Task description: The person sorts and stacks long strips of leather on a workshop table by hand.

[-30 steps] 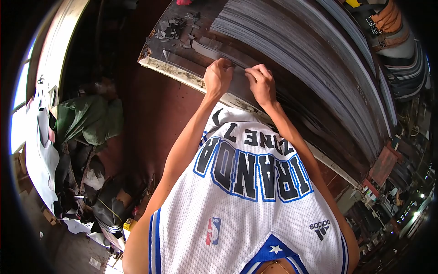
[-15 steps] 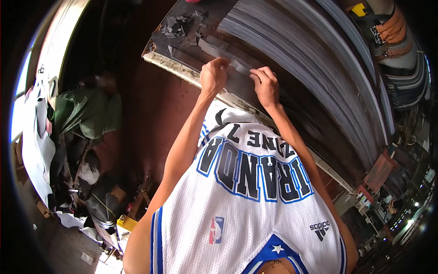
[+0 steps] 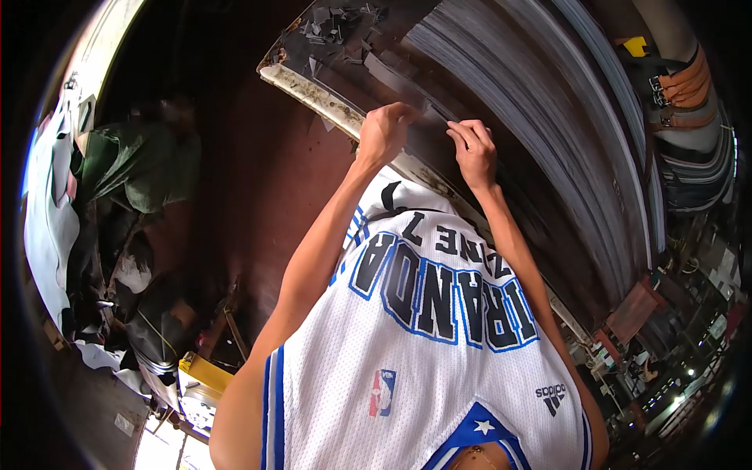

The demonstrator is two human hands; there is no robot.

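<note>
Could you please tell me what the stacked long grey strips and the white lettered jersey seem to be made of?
The long grey strips: perhaps rubber or synthetic leather, dull with thin, layered edges; the look leaves it open.

The white lettered jersey: probably matt synthetic mesh, from its tiny holes and soft folds.

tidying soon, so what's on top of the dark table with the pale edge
Small, dark, flat scraps and long, layered grey strips. The dark table beneath them is covered, and what lies under the left hand and right hand cannot be seen.
</note>
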